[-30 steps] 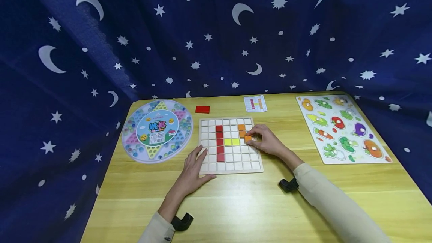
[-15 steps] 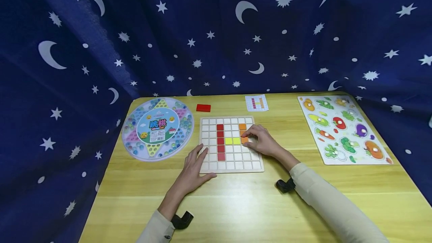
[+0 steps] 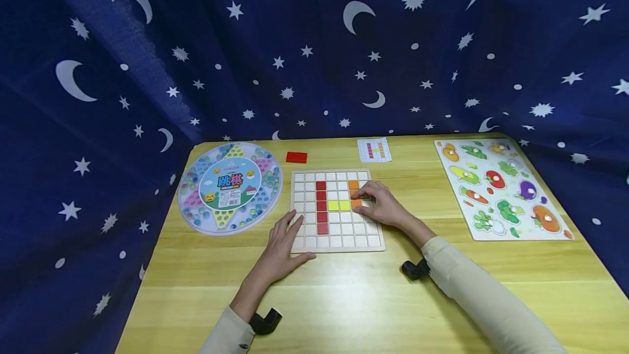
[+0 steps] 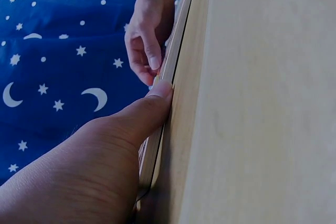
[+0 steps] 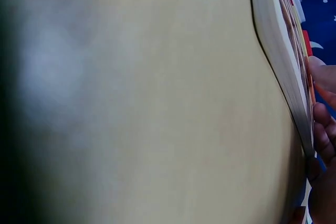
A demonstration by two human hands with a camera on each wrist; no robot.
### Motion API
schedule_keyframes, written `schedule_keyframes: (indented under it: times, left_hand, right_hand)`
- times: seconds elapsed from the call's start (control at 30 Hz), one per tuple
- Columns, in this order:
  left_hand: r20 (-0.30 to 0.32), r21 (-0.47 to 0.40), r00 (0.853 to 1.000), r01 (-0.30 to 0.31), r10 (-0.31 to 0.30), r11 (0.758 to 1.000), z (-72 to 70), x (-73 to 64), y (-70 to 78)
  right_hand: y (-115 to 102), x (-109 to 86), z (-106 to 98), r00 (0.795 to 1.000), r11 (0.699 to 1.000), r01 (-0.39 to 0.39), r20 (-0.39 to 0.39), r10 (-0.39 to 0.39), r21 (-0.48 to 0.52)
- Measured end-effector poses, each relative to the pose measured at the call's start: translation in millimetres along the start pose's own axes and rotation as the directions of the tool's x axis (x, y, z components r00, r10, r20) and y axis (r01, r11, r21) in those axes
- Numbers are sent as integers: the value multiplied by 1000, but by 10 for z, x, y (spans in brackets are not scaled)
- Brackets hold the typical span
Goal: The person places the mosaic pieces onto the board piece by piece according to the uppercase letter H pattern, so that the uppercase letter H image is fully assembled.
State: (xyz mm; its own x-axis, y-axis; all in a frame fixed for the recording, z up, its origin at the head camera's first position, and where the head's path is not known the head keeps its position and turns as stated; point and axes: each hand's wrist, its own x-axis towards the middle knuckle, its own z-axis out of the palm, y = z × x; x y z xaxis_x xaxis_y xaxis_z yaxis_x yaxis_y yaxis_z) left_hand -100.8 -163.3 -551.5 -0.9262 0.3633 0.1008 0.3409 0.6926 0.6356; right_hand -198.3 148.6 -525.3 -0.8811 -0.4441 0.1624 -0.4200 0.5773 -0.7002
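A white grid board [image 3: 342, 248] with a pale wooden rim lies flat in the middle of the head view. On it are a column of red tiles [image 3: 321, 206], two yellow tiles [image 3: 339, 205] to their right, and orange tiles in a column further right. My right hand [image 3: 385, 206] pinches the lowest orange tile [image 3: 356, 204] at its square, beside the yellow pair. My left hand [image 3: 279, 251] rests on the board's near left corner, fingers extended along its left side; in the left wrist view the thumb [image 4: 161, 89] touches its edge.
Behind the board lie a red block [image 3: 296, 157] and a small pattern card [image 3: 374, 150]. A round Chinese checkers set [image 3: 229, 189] sits left, and a vegetable puzzle board [image 3: 501, 190] right. A starry blue curtain [image 3: 314, 70] rises behind the table [image 3: 354, 310].
My right hand has moved slightly left with the orange tile, lowering it from a tilted position into line under the other orange tiles. My left hand has stayed put.
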Motion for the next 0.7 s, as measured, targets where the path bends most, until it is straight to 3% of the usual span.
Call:
schedule_keyframes:
  times: [0.7]
  left_hand:
    - [8,4,1000,4,-4,1000,-6,-3,27]
  right_hand:
    - [18,-25,-68,1000,999,25,13,-25,29]
